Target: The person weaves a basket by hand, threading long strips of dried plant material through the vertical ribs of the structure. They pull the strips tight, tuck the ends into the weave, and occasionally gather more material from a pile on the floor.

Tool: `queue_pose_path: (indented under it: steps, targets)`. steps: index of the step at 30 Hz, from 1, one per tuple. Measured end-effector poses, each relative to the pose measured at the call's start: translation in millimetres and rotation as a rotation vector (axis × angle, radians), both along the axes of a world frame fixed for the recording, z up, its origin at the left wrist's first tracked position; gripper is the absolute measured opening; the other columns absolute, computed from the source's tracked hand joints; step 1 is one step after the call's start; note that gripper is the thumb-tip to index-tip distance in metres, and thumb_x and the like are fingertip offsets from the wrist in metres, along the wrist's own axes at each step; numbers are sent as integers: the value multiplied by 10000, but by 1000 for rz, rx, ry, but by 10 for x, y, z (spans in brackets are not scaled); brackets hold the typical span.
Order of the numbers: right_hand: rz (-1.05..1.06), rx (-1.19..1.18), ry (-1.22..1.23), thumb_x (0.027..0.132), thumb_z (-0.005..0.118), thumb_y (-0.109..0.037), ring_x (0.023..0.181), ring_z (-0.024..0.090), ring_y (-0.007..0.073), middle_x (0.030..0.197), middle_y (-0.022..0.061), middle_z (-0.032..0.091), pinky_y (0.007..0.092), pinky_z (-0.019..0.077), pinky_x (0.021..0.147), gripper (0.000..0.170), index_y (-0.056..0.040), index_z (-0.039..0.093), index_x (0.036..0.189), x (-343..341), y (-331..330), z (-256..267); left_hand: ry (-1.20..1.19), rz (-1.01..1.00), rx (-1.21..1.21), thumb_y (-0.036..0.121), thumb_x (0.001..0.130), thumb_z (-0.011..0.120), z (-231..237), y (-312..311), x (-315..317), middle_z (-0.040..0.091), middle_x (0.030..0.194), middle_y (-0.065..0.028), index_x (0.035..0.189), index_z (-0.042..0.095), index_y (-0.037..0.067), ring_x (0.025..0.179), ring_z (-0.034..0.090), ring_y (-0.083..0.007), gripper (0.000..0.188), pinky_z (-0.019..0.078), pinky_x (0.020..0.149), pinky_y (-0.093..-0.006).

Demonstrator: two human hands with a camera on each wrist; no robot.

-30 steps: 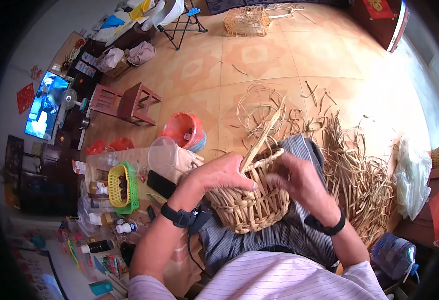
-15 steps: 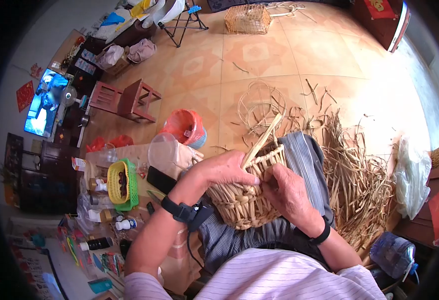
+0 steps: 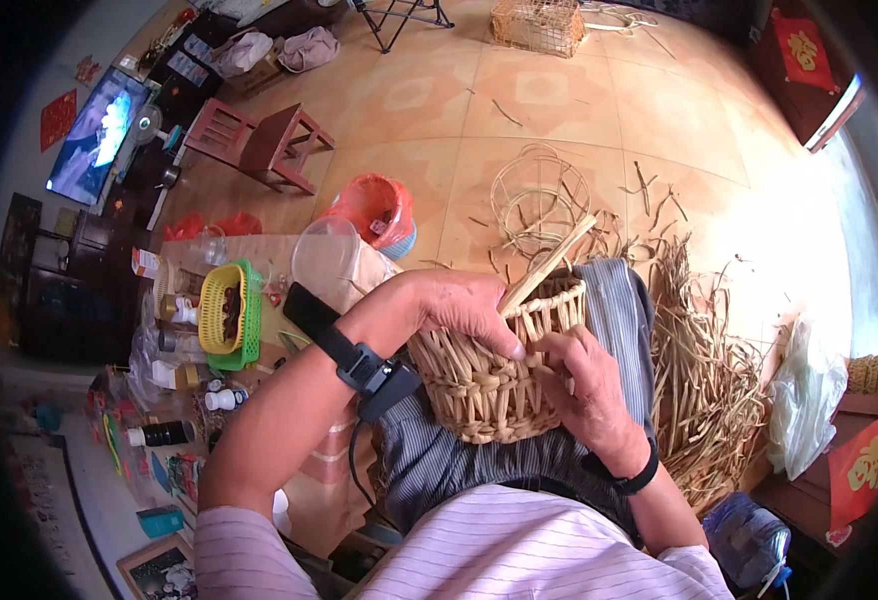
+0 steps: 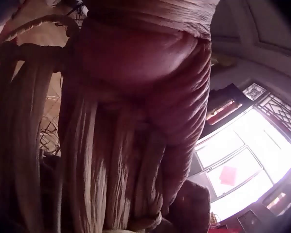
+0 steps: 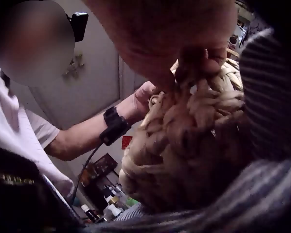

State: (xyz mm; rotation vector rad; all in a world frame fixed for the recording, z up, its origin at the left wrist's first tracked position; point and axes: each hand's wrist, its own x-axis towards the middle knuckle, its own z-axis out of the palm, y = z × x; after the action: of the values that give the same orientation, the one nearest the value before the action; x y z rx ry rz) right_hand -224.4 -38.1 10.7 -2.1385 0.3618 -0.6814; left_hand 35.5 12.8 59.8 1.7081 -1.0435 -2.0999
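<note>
A woven basket (image 3: 494, 400) of thick, pale plant strands sits on the person's lap, on grey striped trousers (image 3: 619, 310). My left hand (image 3: 469, 310) grips its wall at the left, thumb on the outside; its fingers are hidden inside in the head view. In the left wrist view upright strands (image 4: 118, 170) run across that hand. A broad flat strip (image 3: 557, 262) sticks up from beside the left thumb, past the rim. My right hand (image 3: 587, 390) is at the basket's near right side, fingers curled, pinching at the weave close to the left thumb tip.
Loose dried strands (image 3: 709, 390) lie heaped on the floor at the right, near a plastic bag (image 3: 807, 385). A wire coil (image 3: 539, 195) lies ahead. On the left, a table (image 3: 269, 260) carries a yellow basket (image 3: 221, 310) and bottles; a red-lined bin (image 3: 374, 210) stands beyond.
My right hand has come from the basket's right rim down to its near side, fingers now curled at the weave. The left hand keeps its grip. The head view has shifted.
</note>
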Motion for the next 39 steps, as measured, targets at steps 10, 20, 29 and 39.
queue_pose_path:
  steps: [10, 20, 29, 39]
  targets:
    - [-49, -404, -80, 811, 783, -21, 738, 668, 263, 918, 76, 601, 393, 569, 598, 361, -59, 689, 1158, 49, 40, -11, 41, -53, -197, 352, 909, 853, -228, 10, 63, 763, 1096, -42, 1306, 690, -2, 972, 671, -117, 557, 559, 904, -319]
    - [70, -130, 281, 889, 693, -2, 730, 705, 380, 978, 183, 650, 484, 581, 611, 206, -30, 571, 1054, 36, 163, 388, -54, -125, -306, 359, 962, 786, -189, 5, 25, 741, 998, -9, 1182, 711, -4, 920, 636, -104, 431, 536, 859, -326]
    - [107, -275, 376, 884, 735, -59, 820, 655, 442, 849, 162, 625, 500, 561, 648, 140, -2, 614, 925, 118, -28, 736, -80, -95, -448, 356, 970, 783, -231, 44, -6, 716, 899, -6, 1134, 705, -14, 837, 623, -101, 412, 531, 779, -333]
    - [172, -20, 235, 915, 786, -40, 675, 637, 358, 708, 135, 614, 468, 507, 614, 164, -32, 626, 879, -95, -180, 549, -19, -71, -420, 375, 993, 782, -210, 54, 15, 712, 933, 6, 1162, 706, -6, 858, 629, -107, 424, 547, 804, -330]
